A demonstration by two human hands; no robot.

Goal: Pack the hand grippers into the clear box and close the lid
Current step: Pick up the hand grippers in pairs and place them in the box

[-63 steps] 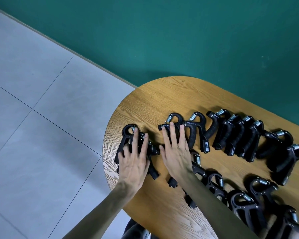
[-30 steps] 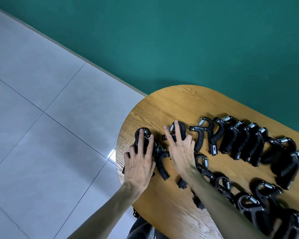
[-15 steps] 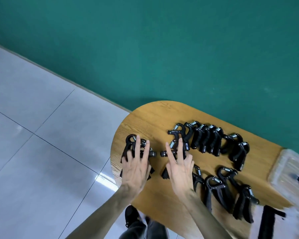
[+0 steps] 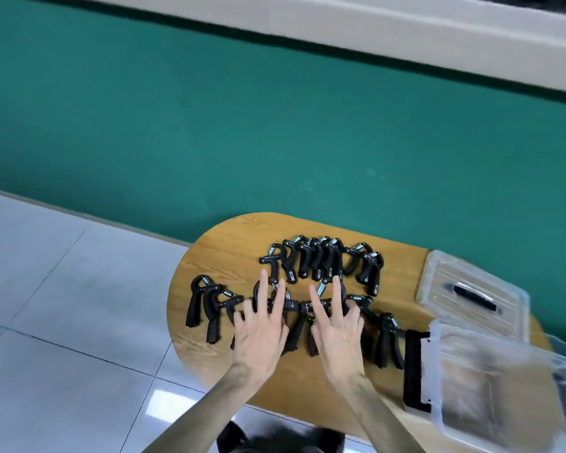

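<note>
Standing on pale floor tiles [image 4: 62, 289] against a teal wall: an oval wooden table [image 4: 229, 243] with visible grain. Lying directly on it, black hand grippers with steel springs: a far row [image 4: 324, 259] packed close together, a near row [image 4: 209, 308] running across the front under two flat hands. Sitting at the right end, a clear lid [image 4: 471, 289] with a black handle, and nearer, blurred, a clear box [image 4: 504, 371] with a black latch.
</note>
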